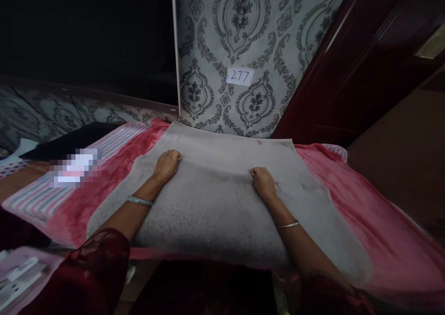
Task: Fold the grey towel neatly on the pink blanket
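A wide grey cloth (208, 204) lies spread over a pink and red plush blanket (361, 204). Its nearer part has a darker, mottled nap, and a paler strip lies beyond that. My left hand (168, 165) is closed at the left end of the line between the two shades, fingers curled on the fabric. At the right end of the same line, my right hand (263, 181) pinches the cloth with its fingers curled in. The fingertips of both hands are partly hidden. A small reddish mark shows near the cloth's far edge.
Behind the table is a patterned wall with a paper label (239, 76) reading 277. A large dark screen (86, 37) hangs at the left, and a dark red door frame (327, 65) stands at the right. A striped cloth (45, 199) and a blurred-out item lie on the left.
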The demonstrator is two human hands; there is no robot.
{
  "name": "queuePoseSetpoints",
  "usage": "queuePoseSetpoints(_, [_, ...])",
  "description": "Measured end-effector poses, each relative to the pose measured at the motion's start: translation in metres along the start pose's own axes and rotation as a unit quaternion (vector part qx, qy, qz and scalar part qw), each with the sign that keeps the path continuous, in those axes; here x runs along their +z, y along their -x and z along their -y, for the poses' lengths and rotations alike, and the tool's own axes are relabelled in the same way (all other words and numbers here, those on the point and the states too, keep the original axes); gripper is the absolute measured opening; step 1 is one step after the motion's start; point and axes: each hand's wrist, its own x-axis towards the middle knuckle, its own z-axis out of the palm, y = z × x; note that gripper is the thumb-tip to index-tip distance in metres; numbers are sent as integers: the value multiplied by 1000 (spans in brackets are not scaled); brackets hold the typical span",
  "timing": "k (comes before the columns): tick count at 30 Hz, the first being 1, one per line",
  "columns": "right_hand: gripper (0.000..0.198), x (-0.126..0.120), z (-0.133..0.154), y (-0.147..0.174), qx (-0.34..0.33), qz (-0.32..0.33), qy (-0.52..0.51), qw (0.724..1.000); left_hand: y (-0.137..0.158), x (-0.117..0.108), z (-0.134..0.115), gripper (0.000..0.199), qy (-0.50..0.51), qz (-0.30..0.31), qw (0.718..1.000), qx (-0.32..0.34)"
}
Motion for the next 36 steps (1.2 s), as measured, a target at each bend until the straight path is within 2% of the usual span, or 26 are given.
queuePoseSetpoints(4, [24, -8, 14, -4, -5, 17, -1, 1000, 1, -1, 0, 14, 1, 0, 1000, 2])
queuePoseSetpoints(7, [23, -9, 41, -14, -36, 34, -20, 999, 2, -1, 1, 15, 2, -1, 1000, 13])
queuePoseSetpoints(11, [36, 2, 84, -33, -84, 85, -29, 992, 3, 1, 2, 16, 2, -8, 1000, 18])
queuePoseSetpoints(14, [25, 18, 102, -38, -81, 109, -37, 990, 4, 2, 2, 15, -4, -7, 1000, 22])
queuePoseSetpoints(16, [16, 28, 105, -36, -69, 103, -41, 991, 4, 2, 2, 14, -3, -3, 1000, 30])
queuePoseSetpoints(25, [17, 51, 90, -23, -73, 18, -75, 994, 10, -3, 0, 19, 33, 40, 998, 40])
queuePoseSetpoints(29, [22, 54, 87, -21, -82, 1, -102, 991, 18, -16, 16, 23, 33, 35, 999, 25])
queuePoseSetpoints(36, [24, 57, 86, -19, -84, -17, -121, 989, 27, -27, 53, 25, 43, 27, 997, -61])
